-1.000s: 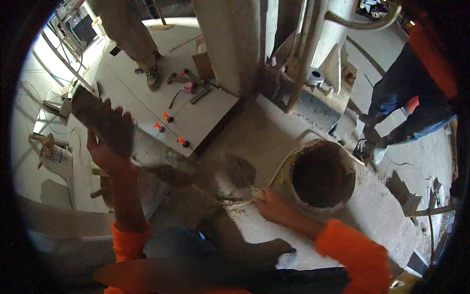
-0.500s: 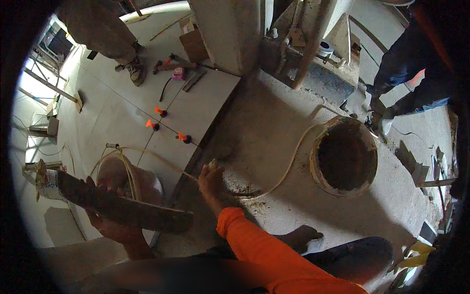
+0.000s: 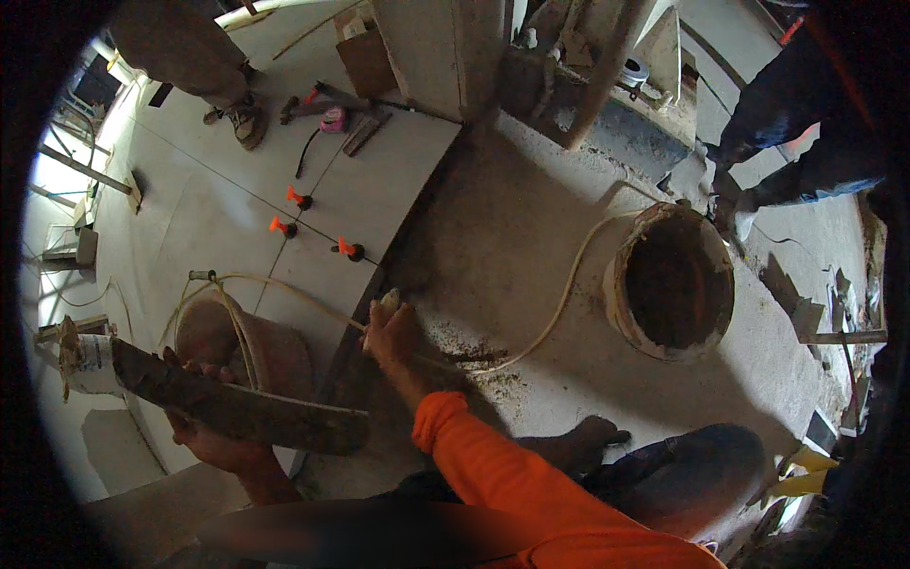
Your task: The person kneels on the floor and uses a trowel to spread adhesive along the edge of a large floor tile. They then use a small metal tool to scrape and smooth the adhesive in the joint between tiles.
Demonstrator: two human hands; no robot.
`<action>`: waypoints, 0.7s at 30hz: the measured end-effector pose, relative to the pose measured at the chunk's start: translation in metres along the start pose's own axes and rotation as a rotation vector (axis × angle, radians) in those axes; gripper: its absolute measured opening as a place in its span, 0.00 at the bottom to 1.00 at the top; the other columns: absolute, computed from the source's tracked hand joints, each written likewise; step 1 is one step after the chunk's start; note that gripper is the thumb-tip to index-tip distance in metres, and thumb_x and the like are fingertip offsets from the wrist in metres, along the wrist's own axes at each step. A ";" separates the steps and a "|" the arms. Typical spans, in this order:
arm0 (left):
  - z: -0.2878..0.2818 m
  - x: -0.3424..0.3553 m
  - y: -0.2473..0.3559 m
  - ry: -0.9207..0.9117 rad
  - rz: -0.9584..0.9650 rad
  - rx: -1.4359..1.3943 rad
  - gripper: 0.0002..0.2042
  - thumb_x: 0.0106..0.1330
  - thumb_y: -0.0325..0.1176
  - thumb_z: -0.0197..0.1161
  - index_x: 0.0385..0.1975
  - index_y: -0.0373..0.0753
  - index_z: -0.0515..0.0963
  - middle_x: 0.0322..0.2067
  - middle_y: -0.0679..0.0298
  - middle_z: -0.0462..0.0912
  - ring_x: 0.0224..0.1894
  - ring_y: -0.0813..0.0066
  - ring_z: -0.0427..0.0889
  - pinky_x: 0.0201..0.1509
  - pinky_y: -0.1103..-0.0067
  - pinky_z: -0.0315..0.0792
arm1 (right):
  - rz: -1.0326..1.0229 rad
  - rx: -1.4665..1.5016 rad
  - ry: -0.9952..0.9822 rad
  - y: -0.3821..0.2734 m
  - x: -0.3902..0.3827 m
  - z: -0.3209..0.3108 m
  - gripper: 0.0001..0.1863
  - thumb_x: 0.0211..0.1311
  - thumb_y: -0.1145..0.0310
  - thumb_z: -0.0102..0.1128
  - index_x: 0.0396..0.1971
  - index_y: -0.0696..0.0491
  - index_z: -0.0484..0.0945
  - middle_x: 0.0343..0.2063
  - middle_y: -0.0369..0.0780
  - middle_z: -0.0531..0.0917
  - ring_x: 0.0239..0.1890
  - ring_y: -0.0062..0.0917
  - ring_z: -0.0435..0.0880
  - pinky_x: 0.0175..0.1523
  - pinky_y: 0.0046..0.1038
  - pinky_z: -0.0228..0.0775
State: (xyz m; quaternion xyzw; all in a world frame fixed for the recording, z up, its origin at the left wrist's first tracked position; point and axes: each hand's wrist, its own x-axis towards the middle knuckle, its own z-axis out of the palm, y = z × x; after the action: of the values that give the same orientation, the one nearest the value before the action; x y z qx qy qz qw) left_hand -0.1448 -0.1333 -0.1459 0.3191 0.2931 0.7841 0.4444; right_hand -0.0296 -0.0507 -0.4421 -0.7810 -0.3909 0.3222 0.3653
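My left hand (image 3: 204, 436) grips a long, dark, mortar-stained blade-like tool (image 3: 242, 403), held over the near side of a pinkish bucket (image 3: 284, 351). My right hand (image 3: 393, 337) is closed around a small pale object (image 3: 386, 303), hard to make out, at the dark edge of the tiled floor (image 3: 389, 171). A pale cord (image 3: 531, 341) runs from the bucket past my right hand toward a second, dirty bucket (image 3: 621, 284) at the right. Orange tile levelling clips (image 3: 299, 199) stand on the tile joints.
One person's legs (image 3: 237, 104) stand at the back left, another's (image 3: 796, 114) at the right. A concrete column (image 3: 427, 57), steel pipe (image 3: 607, 85), a pink tape measure (image 3: 332, 119) with tools, and cardboard (image 3: 360, 62) are ahead. Debris (image 3: 806, 313) lies at the right.
My left hand has lowered with the dark tool to beside the pinkish bucket. My right hand has moved left and forward toward the tile edge. The whole view has shifted.
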 end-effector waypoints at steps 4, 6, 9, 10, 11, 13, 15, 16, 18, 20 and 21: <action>-0.005 -0.002 0.000 -0.072 -0.018 0.041 0.29 0.76 0.47 0.37 0.73 0.40 0.53 0.55 0.51 0.76 0.51 0.57 0.78 0.58 0.63 0.74 | 0.048 0.217 -0.133 -0.003 -0.006 -0.009 0.35 0.65 0.46 0.59 0.53 0.64 0.67 0.42 0.52 0.76 0.44 0.45 0.79 0.51 0.46 0.69; -0.009 -0.002 -0.002 0.003 0.024 0.126 0.29 0.77 0.47 0.37 0.73 0.40 0.53 0.56 0.51 0.76 0.52 0.56 0.79 0.58 0.62 0.75 | 0.052 0.300 -0.160 -0.009 -0.011 -0.019 0.34 0.66 0.47 0.58 0.56 0.63 0.66 0.46 0.53 0.74 0.48 0.44 0.78 0.52 0.47 0.69; -0.014 0.001 -0.004 0.036 0.027 0.126 0.29 0.77 0.48 0.37 0.73 0.40 0.53 0.56 0.51 0.76 0.53 0.55 0.80 0.57 0.61 0.76 | 0.229 0.619 -0.292 -0.024 -0.016 -0.040 0.27 0.67 0.52 0.60 0.51 0.61 0.66 0.35 0.46 0.76 0.34 0.33 0.81 0.36 0.38 0.74; -0.013 0.001 -0.004 0.052 0.027 0.148 0.29 0.77 0.47 0.37 0.73 0.39 0.53 0.56 0.51 0.76 0.53 0.55 0.80 0.57 0.61 0.76 | 0.284 0.696 -0.312 -0.028 -0.017 -0.049 0.23 0.68 0.55 0.60 0.47 0.59 0.67 0.29 0.42 0.76 0.27 0.28 0.80 0.28 0.32 0.73; -0.012 0.002 -0.004 0.068 0.027 0.170 0.29 0.77 0.47 0.38 0.73 0.39 0.54 0.56 0.51 0.76 0.53 0.56 0.80 0.58 0.61 0.76 | 0.309 0.803 -0.340 -0.031 -0.016 -0.058 0.19 0.68 0.58 0.61 0.43 0.58 0.67 0.24 0.39 0.77 0.19 0.23 0.80 0.20 0.27 0.73; -0.007 0.002 -0.005 0.131 0.069 0.365 0.29 0.77 0.47 0.39 0.73 0.39 0.54 0.56 0.51 0.76 0.53 0.57 0.79 0.58 0.61 0.76 | 0.350 0.891 -0.392 -0.032 -0.010 -0.074 0.19 0.69 0.58 0.60 0.44 0.57 0.67 0.25 0.38 0.77 0.20 0.23 0.80 0.21 0.28 0.74; -0.001 0.001 -0.007 0.189 0.138 0.687 0.28 0.77 0.46 0.39 0.72 0.37 0.56 0.56 0.51 0.76 0.53 0.58 0.79 0.59 0.62 0.75 | 0.321 1.007 -0.442 -0.026 -0.003 -0.086 0.18 0.69 0.58 0.60 0.44 0.56 0.68 0.26 0.37 0.77 0.21 0.22 0.80 0.23 0.29 0.76; 0.002 0.000 -0.009 0.204 0.176 0.809 0.28 0.77 0.46 0.39 0.71 0.36 0.57 0.57 0.50 0.76 0.53 0.58 0.79 0.60 0.62 0.75 | 0.290 1.065 -0.456 -0.020 0.001 -0.090 0.17 0.69 0.58 0.60 0.44 0.56 0.68 0.26 0.37 0.77 0.22 0.22 0.80 0.24 0.29 0.77; 0.005 -0.003 -0.015 0.239 0.249 0.980 0.27 0.77 0.45 0.37 0.70 0.34 0.58 0.58 0.50 0.75 0.54 0.59 0.79 0.61 0.62 0.75 | 0.305 1.101 -0.480 -0.007 0.007 -0.096 0.17 0.69 0.59 0.60 0.44 0.55 0.69 0.29 0.38 0.78 0.23 0.22 0.80 0.25 0.30 0.78; 0.004 -0.006 -0.018 0.210 0.286 1.070 0.27 0.77 0.43 0.36 0.69 0.32 0.60 0.59 0.49 0.74 0.54 0.60 0.79 0.62 0.62 0.74 | 0.374 1.053 -0.506 0.006 0.015 -0.102 0.16 0.69 0.59 0.59 0.45 0.55 0.70 0.32 0.39 0.79 0.24 0.23 0.81 0.28 0.31 0.78; 0.002 -0.005 -0.018 0.168 0.285 1.111 0.26 0.77 0.41 0.35 0.68 0.30 0.60 0.59 0.48 0.74 0.55 0.60 0.79 0.62 0.63 0.74 | 0.371 1.041 -0.503 0.010 0.017 -0.107 0.17 0.69 0.59 0.59 0.46 0.55 0.69 0.33 0.39 0.80 0.25 0.24 0.81 0.28 0.32 0.77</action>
State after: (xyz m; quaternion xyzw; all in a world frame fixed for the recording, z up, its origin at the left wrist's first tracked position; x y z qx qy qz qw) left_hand -0.1323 -0.1301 -0.1592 0.4777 0.6490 0.5872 0.0754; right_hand 0.0667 -0.0740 -0.3980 -0.4548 -0.1137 0.7041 0.5334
